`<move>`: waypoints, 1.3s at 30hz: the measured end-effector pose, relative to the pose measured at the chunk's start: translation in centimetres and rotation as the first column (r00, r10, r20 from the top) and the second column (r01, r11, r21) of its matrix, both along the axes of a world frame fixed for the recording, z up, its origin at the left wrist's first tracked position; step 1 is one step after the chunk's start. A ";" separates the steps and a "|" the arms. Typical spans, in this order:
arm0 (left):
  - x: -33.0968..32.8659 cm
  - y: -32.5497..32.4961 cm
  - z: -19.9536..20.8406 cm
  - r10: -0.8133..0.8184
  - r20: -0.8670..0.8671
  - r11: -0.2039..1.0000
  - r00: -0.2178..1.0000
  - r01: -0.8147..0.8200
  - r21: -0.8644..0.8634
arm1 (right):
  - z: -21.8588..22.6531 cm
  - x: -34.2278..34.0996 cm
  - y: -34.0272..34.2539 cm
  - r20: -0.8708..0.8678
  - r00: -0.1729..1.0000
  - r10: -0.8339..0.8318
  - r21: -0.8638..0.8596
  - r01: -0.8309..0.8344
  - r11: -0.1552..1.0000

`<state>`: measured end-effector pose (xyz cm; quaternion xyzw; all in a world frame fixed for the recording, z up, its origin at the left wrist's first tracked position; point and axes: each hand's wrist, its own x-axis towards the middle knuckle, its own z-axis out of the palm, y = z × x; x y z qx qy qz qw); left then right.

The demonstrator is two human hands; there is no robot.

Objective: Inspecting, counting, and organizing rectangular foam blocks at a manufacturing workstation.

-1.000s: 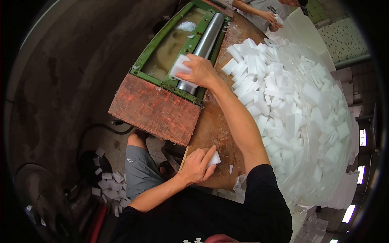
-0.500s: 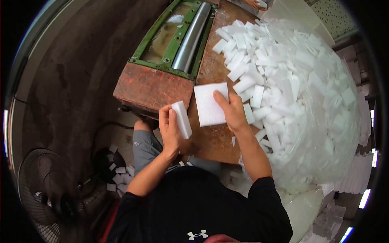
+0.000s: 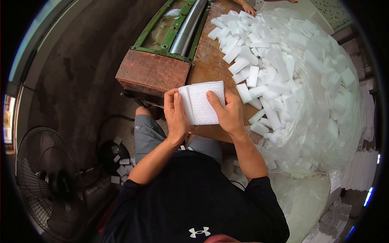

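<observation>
In front of my body, my left hand (image 3: 177, 116) grips a narrow white foam block (image 3: 186, 106) on edge. My right hand (image 3: 231, 113) holds a square white foam sheet (image 3: 205, 107), thumb on its face and fingers hidden behind. The block's long side lies against the sheet's left edge. Both pieces are above the near end of a brown tabletop (image 3: 216, 60). Beyond them is a green metal frame (image 3: 164, 40) with a shiny steel roller (image 3: 187, 30), next to a worn reddish board (image 3: 152, 69).
A big heap of white foam blocks (image 3: 243, 52), partly under clear plastic film (image 3: 312, 133), covers the table's right side. Another person's hand (image 3: 248, 9) is at the far edge. On the floor at left stand a fan (image 3: 46, 178) and scattered foam pieces (image 3: 123, 170).
My left hand has moved right and up, bringing the narrow block from apart to against the square sheet. The other person's hand has shifted toward the heap's far edge.
</observation>
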<state>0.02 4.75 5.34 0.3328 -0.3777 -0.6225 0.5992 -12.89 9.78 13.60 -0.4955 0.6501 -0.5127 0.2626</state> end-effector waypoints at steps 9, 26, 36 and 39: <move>0.5 1.0 0.9 0.015 0.033 0.999 0.999 -0.013 -0.042 | -0.2 0.8 0.1 -0.009 1.000 0.010 -0.041 -0.010 0.999; 1.9 3.1 2.6 0.078 -0.070 0.843 0.994 -0.104 -0.528 | 2.0 2.9 4.8 -0.361 0.932 0.039 -0.364 -0.180 0.914; 3.1 3.2 3.6 -0.373 -0.194 0.891 0.907 0.292 -0.348 | -0.5 2.9 5.6 -0.843 0.530 -0.089 -0.360 -0.435 0.826; 3.5 3.1 3.7 -0.383 -0.164 0.869 0.909 0.294 -0.398 | -0.4 2.8 5.4 -0.897 0.419 -0.138 -0.376 -0.563 0.736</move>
